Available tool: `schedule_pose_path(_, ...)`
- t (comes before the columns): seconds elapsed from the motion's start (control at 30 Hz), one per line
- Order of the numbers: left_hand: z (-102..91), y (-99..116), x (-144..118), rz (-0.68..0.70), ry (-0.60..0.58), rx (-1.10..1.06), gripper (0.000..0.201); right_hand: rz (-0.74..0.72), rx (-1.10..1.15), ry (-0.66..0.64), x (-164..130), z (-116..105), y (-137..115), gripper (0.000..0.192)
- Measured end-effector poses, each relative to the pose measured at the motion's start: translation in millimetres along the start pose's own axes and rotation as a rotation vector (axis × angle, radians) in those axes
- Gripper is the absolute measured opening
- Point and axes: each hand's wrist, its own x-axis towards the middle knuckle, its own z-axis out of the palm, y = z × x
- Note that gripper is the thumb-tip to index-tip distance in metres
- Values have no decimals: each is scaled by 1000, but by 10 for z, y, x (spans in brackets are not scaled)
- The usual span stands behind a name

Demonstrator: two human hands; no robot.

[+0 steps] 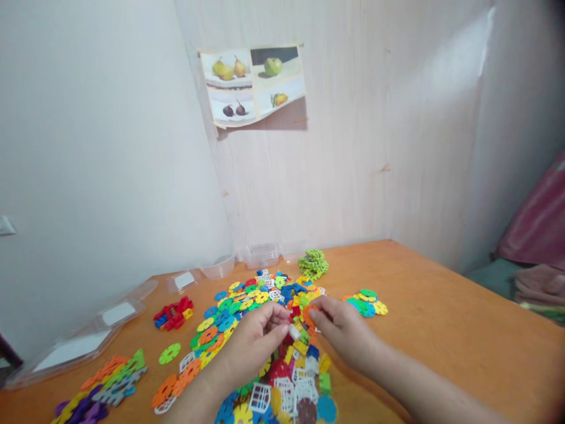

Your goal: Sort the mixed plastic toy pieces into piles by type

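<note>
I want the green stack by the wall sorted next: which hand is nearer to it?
Right. The right hand lies just below the green stack, slightly to its right; the left hand sits farther down and off to the left.

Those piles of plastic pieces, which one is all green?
The small stack of green pieces at the table's far edge, near the clear tubs; every other pile mixes colours.

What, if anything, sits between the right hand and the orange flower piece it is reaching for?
Nothing visible. The right hand already has its fingertips on the orange flower piece, above the mixed pile of pieces. The left hand is close beside it, not in between.
</note>
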Motion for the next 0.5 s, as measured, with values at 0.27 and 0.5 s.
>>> schedule_pose_path(0.27,-206,-252,94,8,234,203,25,411,-427,197,320,-666,649,35)
schedule_pose_path(0.5,-193,-285,75,79,234,395,19,490,-510,137,309,-739,768,34)
